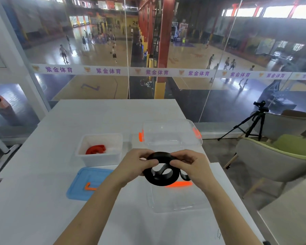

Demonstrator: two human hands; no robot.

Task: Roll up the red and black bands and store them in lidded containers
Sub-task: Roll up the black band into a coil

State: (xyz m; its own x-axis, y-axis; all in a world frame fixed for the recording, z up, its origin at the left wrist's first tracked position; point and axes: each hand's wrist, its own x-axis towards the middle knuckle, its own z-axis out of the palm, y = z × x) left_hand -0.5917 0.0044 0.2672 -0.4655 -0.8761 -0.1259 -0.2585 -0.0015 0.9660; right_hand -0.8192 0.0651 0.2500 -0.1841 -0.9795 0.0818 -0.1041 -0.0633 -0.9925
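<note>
A black band (160, 175) hangs in loose coils between my two hands above the table. My left hand (136, 164) pinches its left side and my right hand (191, 167) pinches its right side. A rolled red band (95, 149) lies inside an open white container (99, 162) to the left. Its blue lid (81, 184), with an orange clip, lies flat in front of it. Under my hands sits a clear container (177, 204) with an orange clip, and a clear lid (170, 133) with orange clips lies behind it.
The white table (42, 200) ends at a glass wall overlooking a sports hall. To the right stand a camera on a tripod (254, 121) and a grey chair with a green cushion (281, 156).
</note>
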